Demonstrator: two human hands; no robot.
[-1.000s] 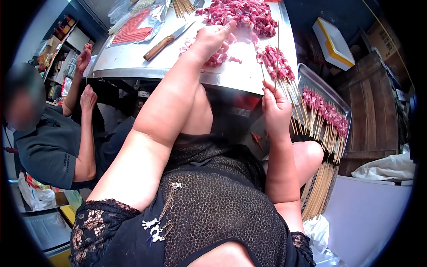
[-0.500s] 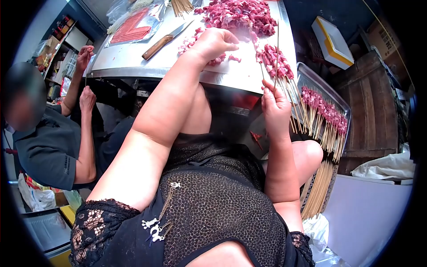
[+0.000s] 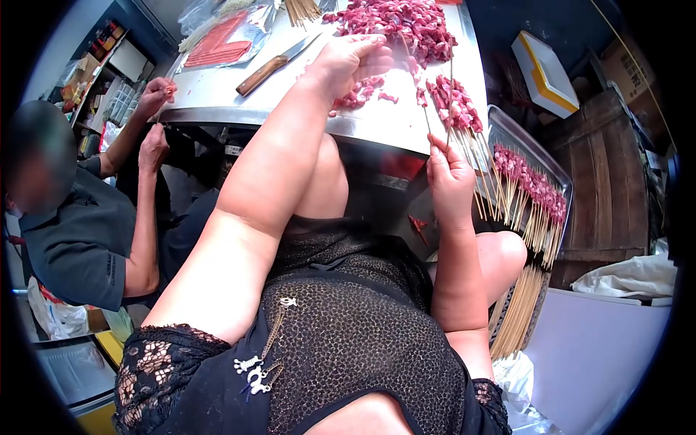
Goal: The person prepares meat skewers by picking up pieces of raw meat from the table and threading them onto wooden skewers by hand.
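Note:
My right hand (image 3: 451,177) is closed around the lower ends of thin wooden skewers; one skewer (image 3: 427,116) carries a few pieces of meat, and another stick rises beside it. My left hand (image 3: 348,64) has its fingers stretched out and slightly blurred, over a small heap of cut meat (image 3: 362,93) at the table's near side. Nothing shows clearly between those fingers. Beyond it lies a large pile of raw meat pieces (image 3: 395,25). Loaded meat skewers (image 3: 455,105) rest on the table's right corner, just past my right hand.
A metal tray (image 3: 564,170) at the right holds several finished skewers (image 3: 533,185). Bare skewers (image 3: 518,312) are bundled below it. On the table (image 3: 290,116) are a wooden-handled knife (image 3: 264,75) and packaged red meat (image 3: 217,45). A co-worker (image 3: 76,239) sits at the left, hands raised.
My left hand has shifted slightly and its fingers have straightened. My right hand stays nearly still with the skewers. The co-worker's hands have moved to the right.

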